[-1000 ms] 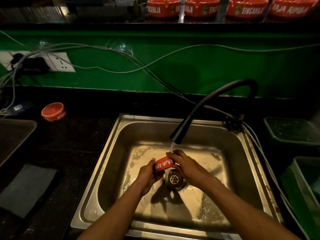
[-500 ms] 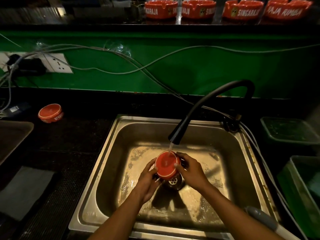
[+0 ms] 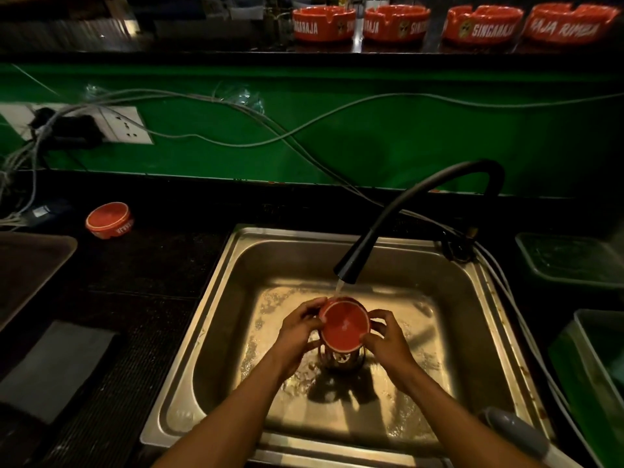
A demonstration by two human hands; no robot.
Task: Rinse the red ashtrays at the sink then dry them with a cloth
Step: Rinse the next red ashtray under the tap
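Observation:
A red ashtray is held over the drain of the steel sink, tilted with its round face toward me. My left hand grips its left rim and my right hand grips its right rim. Water runs from the black tap onto the ashtray's top edge. Another red ashtray lies upside down on the dark counter at the left. Several red ashtrays stand in a row on the shelf above. A dark cloth lies flat on the counter at the lower left.
Grey cables hang across the green wall from a socket. A dark tray sits at the left. Green tubs stand right of the sink. A grey handle pokes in at the lower right.
The ashtray has turned from side-on to facing me and stays under the running water; both hands shifted round its rim. The view moved slightly.

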